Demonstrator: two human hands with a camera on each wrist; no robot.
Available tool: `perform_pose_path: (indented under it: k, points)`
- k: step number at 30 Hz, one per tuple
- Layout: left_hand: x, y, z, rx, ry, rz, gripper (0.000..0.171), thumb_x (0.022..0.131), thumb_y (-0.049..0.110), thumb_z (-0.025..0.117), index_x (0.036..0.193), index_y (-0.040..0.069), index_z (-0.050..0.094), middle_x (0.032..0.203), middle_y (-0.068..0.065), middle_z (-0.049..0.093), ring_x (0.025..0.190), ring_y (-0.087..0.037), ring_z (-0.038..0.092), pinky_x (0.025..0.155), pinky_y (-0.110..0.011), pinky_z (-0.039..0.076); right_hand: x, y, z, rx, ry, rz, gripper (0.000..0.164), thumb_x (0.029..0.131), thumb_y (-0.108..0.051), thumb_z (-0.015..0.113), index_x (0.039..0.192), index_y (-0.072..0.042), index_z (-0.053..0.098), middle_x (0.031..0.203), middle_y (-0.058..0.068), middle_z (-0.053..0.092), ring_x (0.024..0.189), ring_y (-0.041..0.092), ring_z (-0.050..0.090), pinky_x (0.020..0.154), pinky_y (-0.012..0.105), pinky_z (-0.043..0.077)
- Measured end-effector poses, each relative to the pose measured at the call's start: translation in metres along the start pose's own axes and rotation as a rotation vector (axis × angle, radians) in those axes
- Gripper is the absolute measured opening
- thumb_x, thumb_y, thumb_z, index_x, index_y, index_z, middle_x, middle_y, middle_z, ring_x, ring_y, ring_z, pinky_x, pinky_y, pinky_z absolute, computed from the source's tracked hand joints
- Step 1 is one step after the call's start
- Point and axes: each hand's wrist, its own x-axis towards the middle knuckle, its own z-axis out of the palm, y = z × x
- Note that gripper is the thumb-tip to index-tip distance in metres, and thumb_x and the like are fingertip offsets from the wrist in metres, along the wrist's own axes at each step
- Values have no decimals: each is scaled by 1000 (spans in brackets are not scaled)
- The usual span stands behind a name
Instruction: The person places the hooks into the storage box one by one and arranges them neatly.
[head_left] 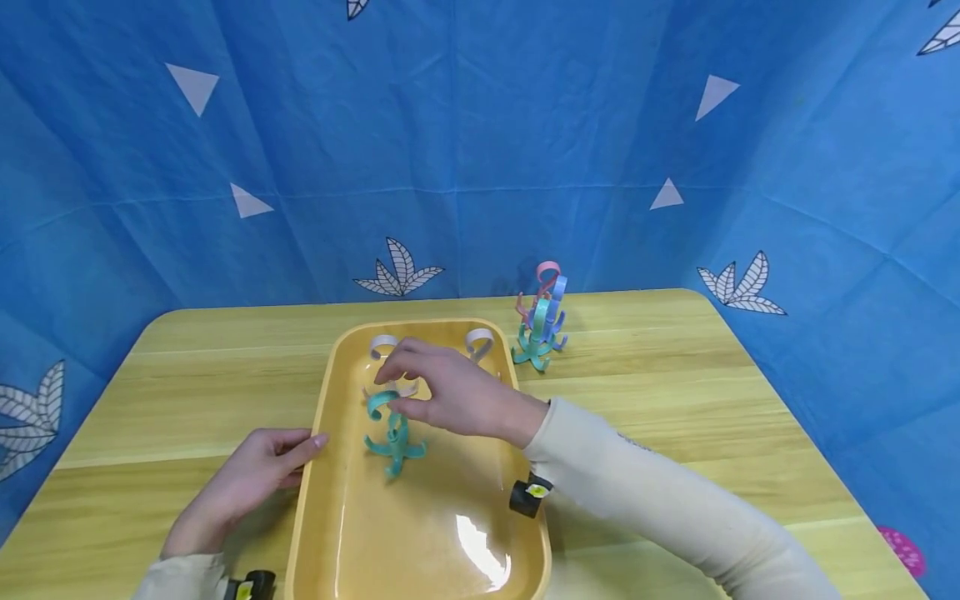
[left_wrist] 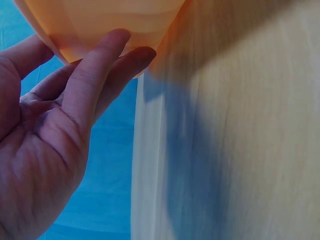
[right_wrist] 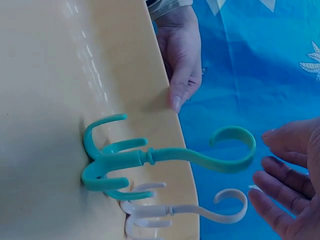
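Right hand (head_left: 453, 390) is hovering at the curl of the teal multi-prong hook (head_left: 397, 446), fingers apart, not gripping. Hook is standing upright inside the yellow tray (head_left: 427, 517), in front of pale hooks (head_left: 480, 335). Left hand (head_left: 262, 467) is pinching the tray's side rim. Step: probably picking up or placing, can't tell; next move likely calls for closing on the curl or backing off without tipping it.

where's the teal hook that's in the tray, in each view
Head: teal hook left of and below centre, beside the right hand.
Left wrist: not in it.
Right wrist: teal hook around the middle, left of that hand.
Shared landmark: left hand holding the yellow tray, in all three.
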Motion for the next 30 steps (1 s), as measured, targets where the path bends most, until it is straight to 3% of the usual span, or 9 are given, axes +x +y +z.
perform_pose_path:
  k: [8,15,30]
  points:
    - [-1,1,1,28,29,-19,48,102,29,57,125,-13,59,115,-19,65,103,-22,65,83,-36,57,-16,9,-20,109,153,-81,19,91,-2,69,109,-5,67,105,0,63,98,10,61,89,25,51]
    - [-1,1,2,15,37,-39,51,102,27,57,130,-16,53,119,-21,63,106,-26,63,83,-37,57,-30,18,-47,154,307,10,13,93,0,65,104,-5,68,100,-2,65,91,9,63,77,26,56]
    - [-3,1,1,63,62,-49,50,101,30,58,128,-12,57,119,-18,63,109,-23,61,84,-36,56,-56,54,-84,98,492,55,15,92,2,67,104,-6,69,101,1,65,93,15,62,85,32,54]
